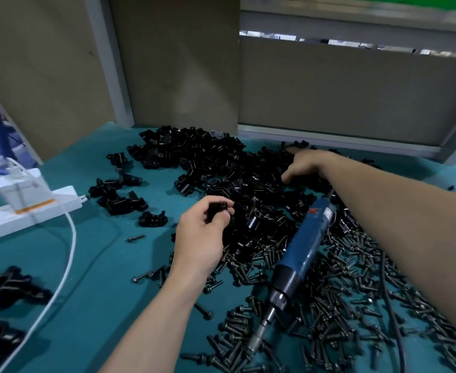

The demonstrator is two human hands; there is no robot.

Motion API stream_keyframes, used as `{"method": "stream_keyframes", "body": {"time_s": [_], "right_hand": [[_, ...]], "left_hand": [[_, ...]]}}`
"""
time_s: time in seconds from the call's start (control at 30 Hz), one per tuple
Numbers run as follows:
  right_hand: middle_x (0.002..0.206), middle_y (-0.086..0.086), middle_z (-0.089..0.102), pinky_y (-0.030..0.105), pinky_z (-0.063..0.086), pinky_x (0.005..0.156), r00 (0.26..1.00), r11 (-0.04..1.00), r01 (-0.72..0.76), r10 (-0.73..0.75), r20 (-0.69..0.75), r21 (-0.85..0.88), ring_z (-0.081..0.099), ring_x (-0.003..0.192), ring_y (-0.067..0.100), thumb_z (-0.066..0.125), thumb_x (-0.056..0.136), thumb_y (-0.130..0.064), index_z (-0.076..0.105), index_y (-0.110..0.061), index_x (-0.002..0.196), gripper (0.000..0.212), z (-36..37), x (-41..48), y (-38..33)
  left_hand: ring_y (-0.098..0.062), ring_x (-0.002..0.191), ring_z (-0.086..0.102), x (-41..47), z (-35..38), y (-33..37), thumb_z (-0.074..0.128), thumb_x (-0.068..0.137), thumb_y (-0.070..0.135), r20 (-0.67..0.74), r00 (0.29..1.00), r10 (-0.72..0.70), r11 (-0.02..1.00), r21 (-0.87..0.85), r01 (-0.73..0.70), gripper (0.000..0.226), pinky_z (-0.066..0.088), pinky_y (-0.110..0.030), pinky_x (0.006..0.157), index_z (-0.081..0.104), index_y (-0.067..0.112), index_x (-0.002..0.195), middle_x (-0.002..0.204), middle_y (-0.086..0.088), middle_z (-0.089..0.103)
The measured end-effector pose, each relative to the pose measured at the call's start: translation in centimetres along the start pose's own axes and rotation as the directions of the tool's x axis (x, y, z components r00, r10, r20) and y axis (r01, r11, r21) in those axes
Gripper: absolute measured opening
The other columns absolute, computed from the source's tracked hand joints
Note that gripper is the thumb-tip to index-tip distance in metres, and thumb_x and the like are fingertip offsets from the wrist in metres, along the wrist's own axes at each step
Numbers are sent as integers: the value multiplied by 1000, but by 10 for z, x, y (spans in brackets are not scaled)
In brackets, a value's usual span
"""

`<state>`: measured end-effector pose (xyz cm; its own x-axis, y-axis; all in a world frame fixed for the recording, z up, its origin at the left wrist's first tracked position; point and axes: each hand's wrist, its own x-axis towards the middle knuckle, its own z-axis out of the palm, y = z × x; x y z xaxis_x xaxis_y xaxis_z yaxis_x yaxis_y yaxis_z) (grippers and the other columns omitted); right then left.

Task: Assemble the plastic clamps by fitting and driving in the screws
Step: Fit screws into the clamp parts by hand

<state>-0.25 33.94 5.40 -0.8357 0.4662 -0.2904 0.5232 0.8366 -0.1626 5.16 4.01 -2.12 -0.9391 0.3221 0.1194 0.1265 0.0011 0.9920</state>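
Observation:
A big heap of black plastic clamp halves (213,162) covers the middle of the teal table (92,297). My left hand (202,235) grips one black clamp piece (217,208) between thumb and fingers at the heap's near edge. My right hand (305,165) reaches into the far right side of the heap, fingers bent down among the parts; whether it holds one is hidden. A blue electric screwdriver (299,254) lies on a spread of dark screws (337,300), bit pointing toward me, under my right forearm.
A white power strip (30,208) with a plugged adapter and a white cable (68,251) lies at the left. Several joined clamps (3,292) sit at the near left. Loose screws (135,238) lie apart. Brown panels stand behind the table.

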Motion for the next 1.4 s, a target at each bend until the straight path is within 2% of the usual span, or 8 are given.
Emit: {"method": "stream_keyframes", "body": {"time_s": [0.33,0.67,0.77,0.87,0.97,1.07,1.27,1.4], "right_hand": [[146,8,58,32,53,97,989,921,146,-148,22,-361,60,123,30,53,100,-9,53,-18,150,51,25,-27,-21],[111,1,58,20,42,40,985,990,137,-139,-106,-22,62,51,5,40,99,7,64,-28,136,56,18,-107,-14],[115,5,65,11,40,39,964,976,178,-148,-220,126,60,58,9,40,98,9,69,-26,127,54,20,-133,-14],[97,7,77,29,52,54,934,774,289,-98,-345,563,61,60,21,42,92,16,78,-20,98,51,30,-164,-23],[84,15,76,24,38,48,977,338,209,-118,-179,918,51,52,14,50,89,20,77,-6,95,39,48,-192,-39],[82,16,66,25,38,51,962,103,4,-272,25,995,56,59,18,55,89,17,78,0,102,31,59,-205,-49],[89,19,73,23,60,67,970,-56,68,-232,-80,996,73,73,22,55,93,20,78,4,100,29,66,-211,-54],[68,6,75,25,57,61,952,209,303,-16,-307,930,69,61,16,78,87,0,81,-12,92,13,78,-210,-60]], "left_hand": [[-3,91,72,2,-2,0,62,101,10,0,1000,-22,1000,-8,22,39,50,-22,81,73,46,91,92,17,77],[0,87,71,-1,-2,1,63,100,11,-11,1000,19,999,44,-18,40,49,-20,77,73,48,88,91,19,76],[-2,88,71,-4,-1,3,64,99,8,-14,997,79,996,48,-78,41,53,-19,78,74,46,89,91,18,76],[-9,86,72,-10,-2,6,65,92,2,3,986,166,986,-33,-165,36,55,-19,76,77,35,87,87,7,77],[-26,72,66,-17,-1,7,68,74,9,60,972,226,974,-11,-226,19,55,-42,66,75,26,78,73,0,71],[-22,68,64,-21,1,7,68,66,11,111,960,256,964,51,-263,18,51,-39,64,75,26,74,68,3,70],[-18,62,59,-24,3,7,67,67,11,119,959,256,964,42,-262,20,46,-35,58,75,27,76,65,6,67],[-16,55,57,-28,4,8,64,68,7,137,967,215,977,-14,-215,41,44,-32,50,71,31,100,65,3,67]]}}
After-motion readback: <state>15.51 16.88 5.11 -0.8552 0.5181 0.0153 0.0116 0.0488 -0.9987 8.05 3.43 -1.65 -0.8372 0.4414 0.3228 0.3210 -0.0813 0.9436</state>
